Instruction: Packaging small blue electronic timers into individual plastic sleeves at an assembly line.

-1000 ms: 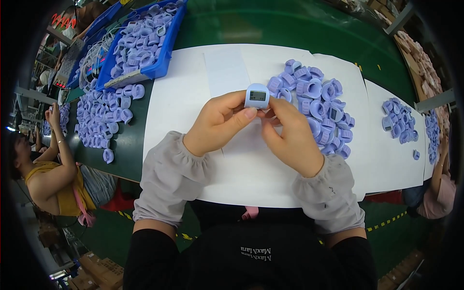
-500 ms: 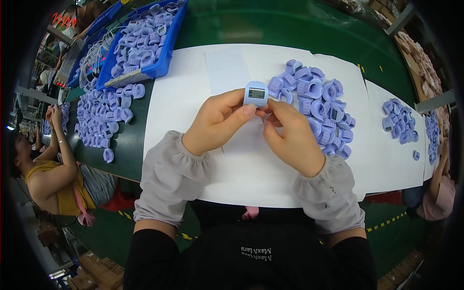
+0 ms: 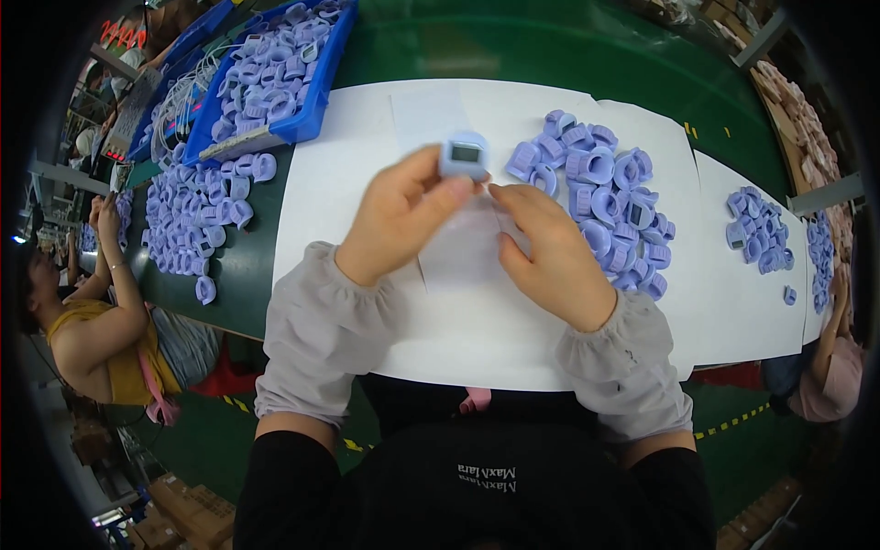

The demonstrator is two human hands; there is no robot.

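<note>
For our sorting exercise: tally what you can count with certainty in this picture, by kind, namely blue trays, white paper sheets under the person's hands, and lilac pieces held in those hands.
Blue tray: 1
White paper sheet: 1
Lilac piece held in the left hand, by the right hand: 1
Total: 3

Small lilac ring-shaped counter (image 3: 465, 154) with a screen

We see it raised above the white paper sheet (image 3: 367, 174), its dark little rectangular screen facing up to us, pinched at its lower edge, slightly blurred.

Grey elasticated oversleeves, seemingly over a black top.
</note>
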